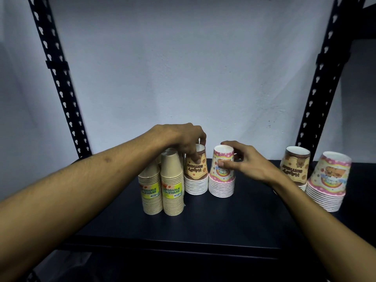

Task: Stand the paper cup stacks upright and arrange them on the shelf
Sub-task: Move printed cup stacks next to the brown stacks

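Two tan cup stacks [162, 192] with yellow-green labels stand upside down on the dark shelf [203, 224], left of centre. Right beside them stands a brown "Happy Birthday" stack [196, 176]; my left hand [183, 141] grips its top from above. A pink-rimmed stack [221, 176] stands next to it, and my right hand [242, 161] holds its upper cup from the right side, thumb on the front. Farther right stand another brown stack [295, 167] and another pink stack [329, 180], both tilted slightly and untouched.
Black perforated uprights [61, 86] [321, 78] frame the shelf at both sides, with a pale wall behind. The shelf's front edge [173, 245] runs across the lower part of the view. Bare shelf surface lies in front of the stacks and between the middle and right groups.
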Demonstrator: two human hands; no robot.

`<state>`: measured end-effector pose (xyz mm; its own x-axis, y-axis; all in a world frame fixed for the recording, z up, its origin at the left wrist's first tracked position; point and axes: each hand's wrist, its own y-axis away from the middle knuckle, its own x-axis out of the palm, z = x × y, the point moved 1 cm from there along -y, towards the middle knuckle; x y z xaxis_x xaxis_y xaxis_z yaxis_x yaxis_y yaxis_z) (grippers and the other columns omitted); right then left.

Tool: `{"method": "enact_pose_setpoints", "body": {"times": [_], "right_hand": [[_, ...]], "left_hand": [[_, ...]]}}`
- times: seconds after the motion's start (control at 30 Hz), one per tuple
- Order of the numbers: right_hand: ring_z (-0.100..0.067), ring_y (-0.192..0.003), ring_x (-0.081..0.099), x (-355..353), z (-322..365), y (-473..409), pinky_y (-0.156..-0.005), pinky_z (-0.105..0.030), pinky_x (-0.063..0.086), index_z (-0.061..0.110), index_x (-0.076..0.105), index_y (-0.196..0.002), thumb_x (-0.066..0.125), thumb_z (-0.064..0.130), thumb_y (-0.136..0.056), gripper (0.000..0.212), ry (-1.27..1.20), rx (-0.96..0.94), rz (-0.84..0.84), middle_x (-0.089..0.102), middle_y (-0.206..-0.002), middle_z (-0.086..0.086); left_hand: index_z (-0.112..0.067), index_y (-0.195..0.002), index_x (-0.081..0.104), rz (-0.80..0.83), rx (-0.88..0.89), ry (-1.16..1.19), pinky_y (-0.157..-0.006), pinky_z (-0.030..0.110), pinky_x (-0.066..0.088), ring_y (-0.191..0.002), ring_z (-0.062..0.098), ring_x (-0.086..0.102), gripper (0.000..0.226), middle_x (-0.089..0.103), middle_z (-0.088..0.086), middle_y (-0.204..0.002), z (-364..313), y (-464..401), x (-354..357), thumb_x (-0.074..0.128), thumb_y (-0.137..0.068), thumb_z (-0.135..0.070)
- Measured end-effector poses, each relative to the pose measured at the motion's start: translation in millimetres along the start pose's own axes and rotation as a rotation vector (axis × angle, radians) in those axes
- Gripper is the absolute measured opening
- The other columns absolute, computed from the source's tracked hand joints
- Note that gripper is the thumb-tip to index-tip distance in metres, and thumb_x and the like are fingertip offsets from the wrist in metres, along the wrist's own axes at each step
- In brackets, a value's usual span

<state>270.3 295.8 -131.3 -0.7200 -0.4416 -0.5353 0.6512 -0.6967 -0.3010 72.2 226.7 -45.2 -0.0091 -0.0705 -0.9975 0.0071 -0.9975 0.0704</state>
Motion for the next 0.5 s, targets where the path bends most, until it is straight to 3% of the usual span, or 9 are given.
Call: {"method": "enact_pose_setpoints", "body": {"times": [0.2, 0.37, 0.5], "right_hand": [[-0.014, -0.111, 0.066, -3.7, -0.8, -0.9, -0.092, -0.028, 0.057, 0.02, 0.055, -0.139, 0.08, 0.022, -0.084, 0.061, -0.014, 0.037, 0.021, 0.066, -0.127, -0.001], [-0.012, -0.112, 0.063, -2.4, 3.1, 3.3, -0.085, -0.021, 0.054, 0.024, 0.044, -0.149, 0.082, 0.028, -0.082, 0.077, 0.018, 0.061, 0.01, 0.061, -0.131, 0.001], [-0.015, -0.118, 0.06, -13.6, 5.4, 19.7, -0.098, -0.036, 0.054, 0.027, 0.042, -0.149, 0.083, 0.04, -0.078, 0.083, 0.058, 0.043, -0.102, 0.06, -0.129, 0.001]], "left_hand": [[-0.023, -0.12, 0.062, 0.007, 0.002, -0.005, -0.088, 0.039, 0.057, -0.095, 0.021, 0.065, 0.054, 0.068, 0.0, -0.123, -0.5, 1.1, 0.1, 0.086, -0.075, -0.039], [-0.023, -0.126, 0.06, 0.013, 0.014, -0.017, -0.09, 0.038, 0.056, -0.099, 0.021, 0.065, 0.058, 0.066, 0.001, -0.128, -4.0, 5.2, -2.6, 0.085, -0.076, -0.04], [-0.025, -0.136, 0.052, -0.051, 0.059, -0.045, -0.091, 0.035, 0.051, -0.112, 0.023, 0.059, 0.069, 0.056, 0.001, -0.139, -12.5, 9.7, -8.9, 0.079, -0.078, -0.053]]}}
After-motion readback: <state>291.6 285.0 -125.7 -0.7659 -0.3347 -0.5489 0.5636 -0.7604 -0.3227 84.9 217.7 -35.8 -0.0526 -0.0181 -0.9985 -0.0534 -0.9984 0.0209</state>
